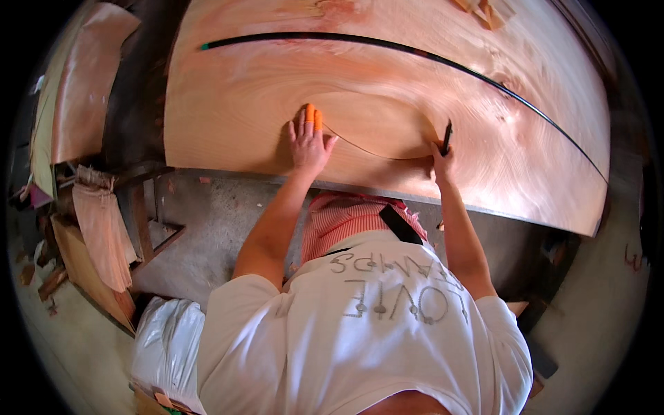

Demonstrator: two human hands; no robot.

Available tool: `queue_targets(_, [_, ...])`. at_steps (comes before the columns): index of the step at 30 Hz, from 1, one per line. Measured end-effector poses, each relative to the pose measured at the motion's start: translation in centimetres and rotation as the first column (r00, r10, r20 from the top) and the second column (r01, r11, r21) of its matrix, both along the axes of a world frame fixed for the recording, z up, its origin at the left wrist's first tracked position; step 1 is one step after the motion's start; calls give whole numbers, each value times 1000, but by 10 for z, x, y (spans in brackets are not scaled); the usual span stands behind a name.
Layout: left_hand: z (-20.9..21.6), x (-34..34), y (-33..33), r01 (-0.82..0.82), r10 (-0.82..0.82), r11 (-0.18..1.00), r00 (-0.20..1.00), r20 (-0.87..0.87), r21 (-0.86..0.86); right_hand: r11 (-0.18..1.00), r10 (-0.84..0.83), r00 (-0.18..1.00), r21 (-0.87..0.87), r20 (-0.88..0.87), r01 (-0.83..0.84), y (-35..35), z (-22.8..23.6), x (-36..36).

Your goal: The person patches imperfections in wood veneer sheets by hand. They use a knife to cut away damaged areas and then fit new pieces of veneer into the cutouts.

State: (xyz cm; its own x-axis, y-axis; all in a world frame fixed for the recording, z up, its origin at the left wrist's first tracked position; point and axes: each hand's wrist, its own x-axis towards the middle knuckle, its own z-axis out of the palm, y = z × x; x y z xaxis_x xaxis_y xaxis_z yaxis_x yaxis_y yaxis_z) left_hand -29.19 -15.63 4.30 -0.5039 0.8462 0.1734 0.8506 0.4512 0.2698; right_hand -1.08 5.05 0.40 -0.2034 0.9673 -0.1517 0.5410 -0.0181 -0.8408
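Note:
A broad sheet of pale wood veneer (228, 131) lies in front of me. My left hand (310, 146) rests flat on it, fingers stretched out, with orange covers on two fingertips. To its right, a thin curved edge runs along a rounded piece of veneer (380, 128); I cannot tell whether this piece is loose or part of the sheet. At the right end of that edge, my right hand (445, 160) is closed round a slim black tool (447, 137), which points away from me. Its exact kind is unclear.
A long, thin black strip (360, 39) with a green end arcs across the sheet beyond my hands. A brown scrap (492, 11) lies at the far edge. Veneer pieces (102, 228) hang at the left, above a white plastic bag (168, 339) on the floor.

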Motion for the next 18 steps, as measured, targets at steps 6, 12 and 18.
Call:
queue_targets(6, [-1, 1, 1, -4, -1, 996, 999, -54, -92, 953, -99, 995, 287, -11, 98, 9, 4, 25])
queue_targets(12, [-5, 1, 0, 14, -20, 991, 999, -42, -133, 999, 29, 997, 22, 72, -30, -4, 38, 61])
queue_targets(18, [-1, 0, 0, 53, -62, 990, 996, -64, -128, 922, 360, 768, -75, 530, -381, -35, 63, 51])
